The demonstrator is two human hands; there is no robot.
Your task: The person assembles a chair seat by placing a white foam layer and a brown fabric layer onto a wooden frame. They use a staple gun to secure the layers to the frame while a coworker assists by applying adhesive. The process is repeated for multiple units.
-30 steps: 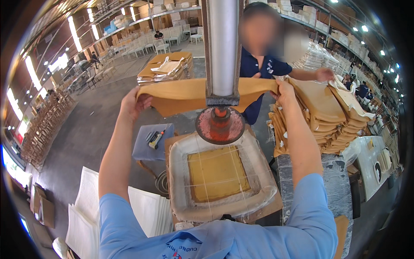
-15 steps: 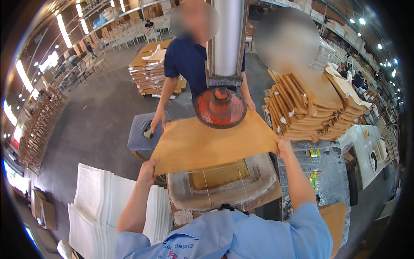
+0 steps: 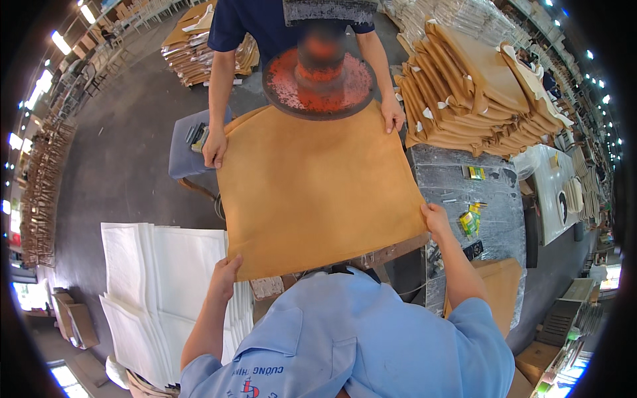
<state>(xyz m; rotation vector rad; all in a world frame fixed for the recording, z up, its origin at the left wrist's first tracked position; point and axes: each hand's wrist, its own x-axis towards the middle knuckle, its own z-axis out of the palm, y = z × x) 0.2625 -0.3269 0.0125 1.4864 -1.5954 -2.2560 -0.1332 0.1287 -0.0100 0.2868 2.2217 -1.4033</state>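
A large tan leather-like sheet (image 3: pixel 318 189) lies spread flat under a round orange press head (image 3: pixel 320 79) on a metal column. My left hand (image 3: pixel 225 275) grips its near left corner. My right hand (image 3: pixel 436 219) grips its near right corner. Across from me a person in a dark blue shirt holds the far corners, one hand (image 3: pixel 214 149) at the far left and the other hand (image 3: pixel 393 116) at the far right. The mould below the sheet is hidden.
A tall pile of tan padded covers (image 3: pixel 471 89) sits at the right. A plastic-covered table (image 3: pixel 464 199) holds small green packets. White foam sheets (image 3: pixel 166 278) lie stacked at my left. A blue stool (image 3: pixel 189 149) with tools stands far left. More tan stacks (image 3: pixel 192 40) sit behind.
The sheet came down from overhead height and now lies spread flat beneath the press head. The other person stepped in and took the far corners. My hands lowered to the near corners.
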